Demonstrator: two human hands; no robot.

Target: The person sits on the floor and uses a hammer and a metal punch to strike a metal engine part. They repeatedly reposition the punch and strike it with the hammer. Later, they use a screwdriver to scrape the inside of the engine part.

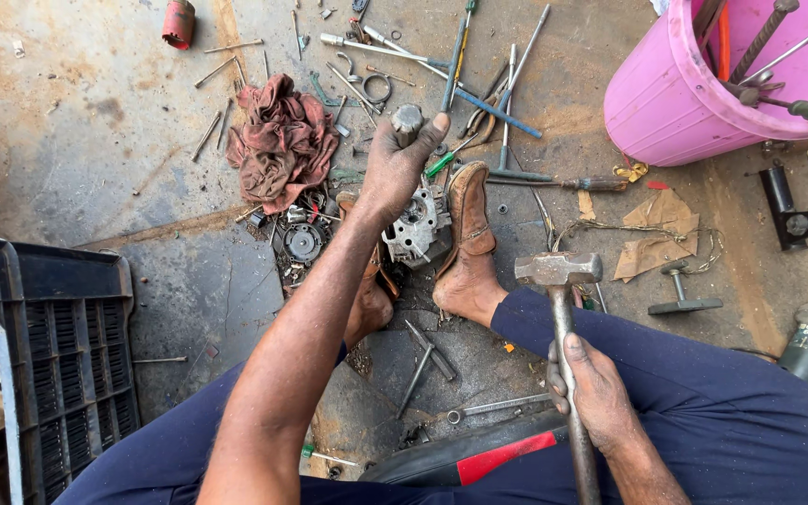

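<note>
Hands: left (395,168) grips punch (408,120) over engine casing (416,229) | right (596,393) clutches hammer (558,269), well right.

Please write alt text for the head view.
A seated person's left hand holds a metal punch on an engine part clamped between their shoes, while the right hand holds a hammer. Tools, a rag and a pink bucket lie around.
</note>
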